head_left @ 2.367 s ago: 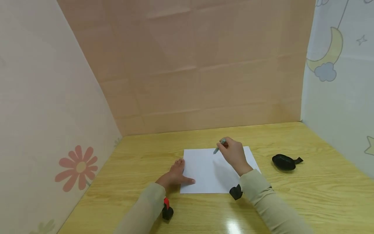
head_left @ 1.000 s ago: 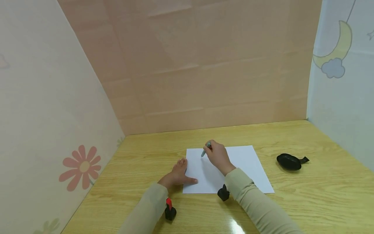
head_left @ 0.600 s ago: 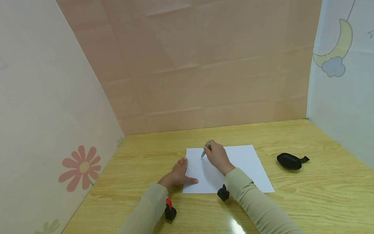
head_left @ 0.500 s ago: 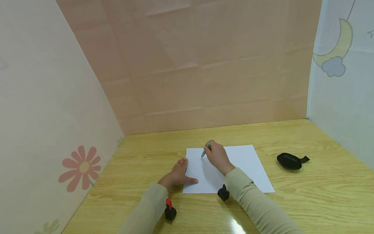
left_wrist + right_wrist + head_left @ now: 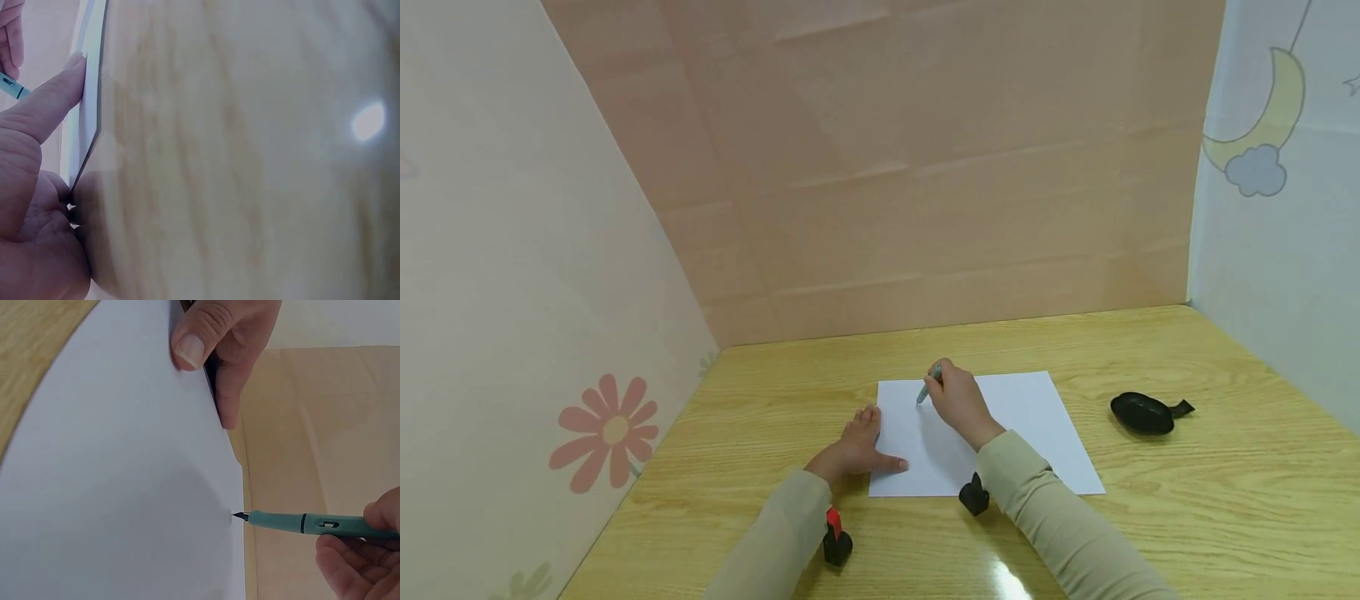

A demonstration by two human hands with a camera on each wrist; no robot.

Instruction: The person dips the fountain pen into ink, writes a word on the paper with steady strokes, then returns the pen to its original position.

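A sheet of white paper point(image 5: 1030, 425) lies flat on the wooden table. At its left edge my left hand point(image 5: 853, 446) rests with the fingers spread along the border, and the thumb point(image 5: 53, 100) lies over the sheet. My right hand point(image 5: 958, 404) holds a teal fountain pen point(image 5: 927, 387) between thumb and fingers, above the upper left part of the paper. In the right wrist view the pen's dark nib point(image 5: 240, 515) points at the sheet, its tip right at the white surface. No ink line shows on the visible paper.
A black oval object point(image 5: 1142, 414) with a short flat tail sits on the table to the right of the paper. Small black devices, one with a red part point(image 5: 834, 523), are at my wrists. Tan sheeting covers the back wall, with printed walls on either side.
Since the earliest frame my right hand has moved left and the pen tip has come down toward the paper. The head view shifted slightly. Over the last second almost nothing has moved.
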